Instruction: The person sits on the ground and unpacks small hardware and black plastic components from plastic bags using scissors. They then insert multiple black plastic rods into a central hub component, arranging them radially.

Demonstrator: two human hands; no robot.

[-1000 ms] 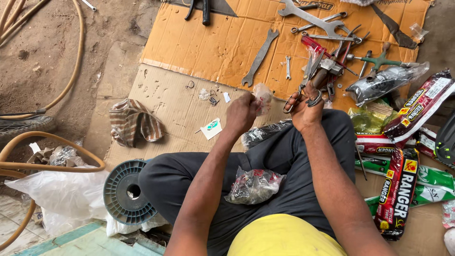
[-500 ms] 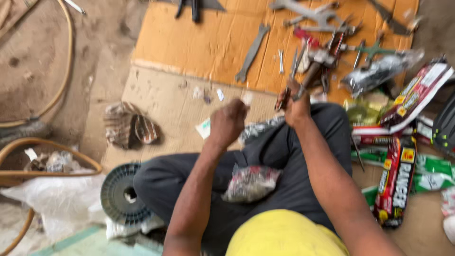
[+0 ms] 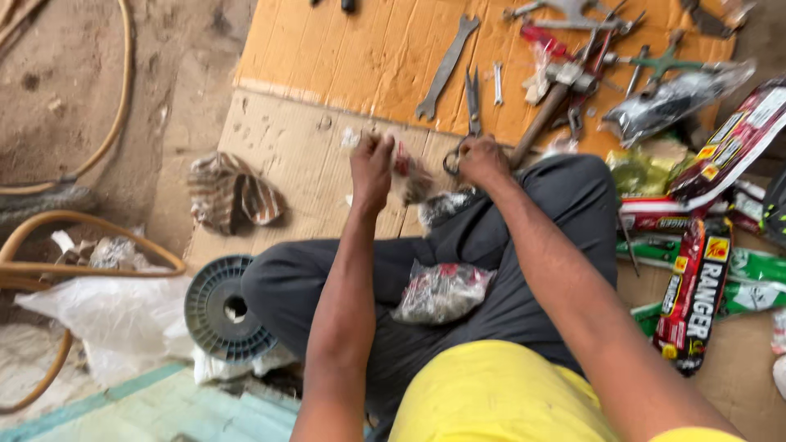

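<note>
Right hand (image 3: 483,160) now holds scissors (image 3: 468,115), apparently cutting the packet (image 3: 412,178).

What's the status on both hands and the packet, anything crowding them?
Left hand gripping small plastic packet. Right hand on scissors, blades pointing away. Packet blurred, contents unclear. Hammer and spanner lie close ahead on cardboard.

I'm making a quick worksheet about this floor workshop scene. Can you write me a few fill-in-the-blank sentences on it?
1. The right hand grips a pair of ____.
2. The left hand pinches a small ____ bag.
3. A clear bag of small parts rests on the person's ____.
4. The flat wrench lies on a sheet of ____.

Missing words: scissors; plastic; lap; cardboard
</note>
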